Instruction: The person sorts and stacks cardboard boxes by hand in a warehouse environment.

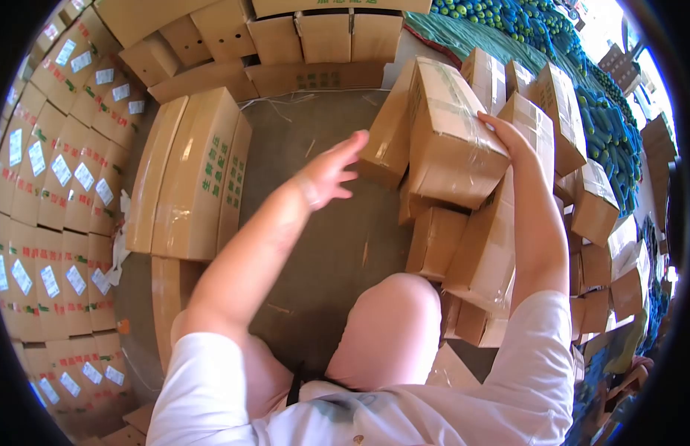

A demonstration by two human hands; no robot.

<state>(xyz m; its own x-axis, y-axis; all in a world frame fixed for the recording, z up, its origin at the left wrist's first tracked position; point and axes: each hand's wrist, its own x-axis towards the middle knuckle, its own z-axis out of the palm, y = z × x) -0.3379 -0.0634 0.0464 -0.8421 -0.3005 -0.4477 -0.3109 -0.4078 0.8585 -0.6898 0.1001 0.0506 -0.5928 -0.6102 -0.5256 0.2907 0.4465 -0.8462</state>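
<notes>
A taped cardboard box (456,149) with green print lies tilted on top of a heap of similar boxes at the right. My right hand (503,136) grips its right edge, some fingers hidden against the far side. My left hand (334,169) is in the air over the floor, fingers spread and nothing in them, a short gap left of the heap. Nearest to it stands another carton (389,137), leaning beside the gripped box.
At the left, cartons with green print (200,178) stand by a wall of labelled boxes (55,223). More boxes (274,41) line the back. Green produce in blue netting (613,126) is piled at the right. Concrete floor (330,238) shows in the middle.
</notes>
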